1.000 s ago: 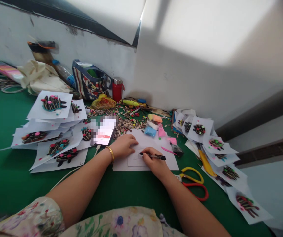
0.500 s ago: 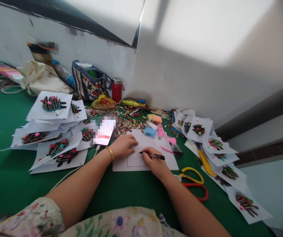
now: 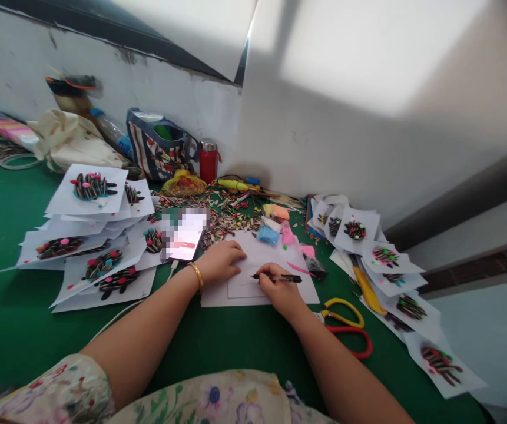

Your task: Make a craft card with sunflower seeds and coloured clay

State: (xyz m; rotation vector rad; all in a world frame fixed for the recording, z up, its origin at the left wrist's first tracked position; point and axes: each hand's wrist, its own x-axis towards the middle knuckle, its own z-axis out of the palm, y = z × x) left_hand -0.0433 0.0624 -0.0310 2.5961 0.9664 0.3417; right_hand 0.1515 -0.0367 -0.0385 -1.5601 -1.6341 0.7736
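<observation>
My right hand is closed round a black pen whose tip rests on a small white sheet. That sheet lies on a larger white paper on the green table. My left hand, with a gold bangle on the wrist, lies curled on the paper's left part and presses it down. A phone with a lit screen lies just left of my left hand, with a white cable running from it.
Piles of white sheets with seed-and-clay pictures lie at the left and at the right. Yellow scissors and red scissors lie right of my wrist. Loose sunflower seeds, clay lumps, a red flask and a striped bag stand by the wall.
My right hand and the pen have shifted slightly right on the small sheet. My left hand stays where it was.
</observation>
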